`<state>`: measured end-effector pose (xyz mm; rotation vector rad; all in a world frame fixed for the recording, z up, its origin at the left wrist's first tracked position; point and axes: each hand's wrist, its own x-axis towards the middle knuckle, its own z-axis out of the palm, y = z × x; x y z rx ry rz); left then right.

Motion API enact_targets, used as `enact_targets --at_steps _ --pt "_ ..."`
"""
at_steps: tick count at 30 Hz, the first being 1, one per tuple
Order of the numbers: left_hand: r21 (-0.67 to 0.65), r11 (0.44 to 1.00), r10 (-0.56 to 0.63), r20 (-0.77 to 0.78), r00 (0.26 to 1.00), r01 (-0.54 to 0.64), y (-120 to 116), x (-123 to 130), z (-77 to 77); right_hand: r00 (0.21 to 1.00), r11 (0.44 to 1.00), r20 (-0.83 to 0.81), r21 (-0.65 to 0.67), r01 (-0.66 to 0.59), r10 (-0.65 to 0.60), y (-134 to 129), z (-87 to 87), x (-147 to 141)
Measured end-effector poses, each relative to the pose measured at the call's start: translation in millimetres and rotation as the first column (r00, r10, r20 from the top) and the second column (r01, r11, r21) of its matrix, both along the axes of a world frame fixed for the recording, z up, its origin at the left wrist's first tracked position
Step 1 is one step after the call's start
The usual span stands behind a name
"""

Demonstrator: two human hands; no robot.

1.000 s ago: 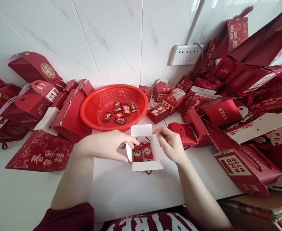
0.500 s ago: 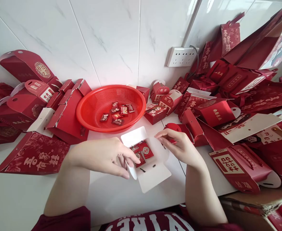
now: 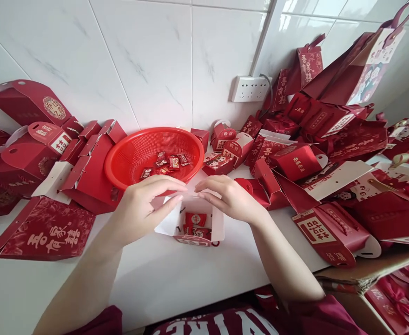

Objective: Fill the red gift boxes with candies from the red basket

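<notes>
A small gift box (image 3: 178,216), white inside and red outside, stands with its flaps folded out on the white table. Several red-wrapped sweets (image 3: 194,223) lie in it. My left hand (image 3: 140,209) reaches to the far flap from the left, thumb in front and fingers behind. From the right, my right hand (image 3: 230,197) takes the same flap between thumb and fingers. The fingertips of both hands nearly meet there, and they partly hide the flap. Beyond the hands sits a red plastic basket (image 3: 121,163) holding more wrapped sweets (image 3: 174,162).
Red gift boxes (image 3: 26,158) and a flat red bag (image 3: 51,232) stand at the left. More boxes and bags (image 3: 295,163) are piled at the right. A power strip (image 3: 249,88) is on the tiled wall. An open carton (image 3: 351,284) stands at the lower right.
The gift box has turned so that a red flap faces me. My hands have come together at its far flap; my left hand has left the near-left side flap. The camera view has shifted.
</notes>
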<state>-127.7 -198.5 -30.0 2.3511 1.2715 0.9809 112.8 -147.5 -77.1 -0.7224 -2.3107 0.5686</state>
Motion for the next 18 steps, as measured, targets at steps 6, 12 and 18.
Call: enact_targets --at_steps 6,12,18 --pt "0.083 0.969 0.212 0.212 0.954 -0.234 -16 -16 -59.7 0.929 0.961 -0.253 -0.118 0.248 -0.271 -27 -10.8 34" --pt "-0.226 0.952 0.283 0.402 0.871 -0.206 -38 -5 -108.5 0.894 0.915 -0.251 -0.265 0.305 -0.370 -42 -44.7 41" --pt "0.039 0.986 0.146 0.286 0.947 -0.164 -45 8 -120.2 0.924 0.915 -0.203 -0.316 0.252 -0.325 -48 -53.8 27"
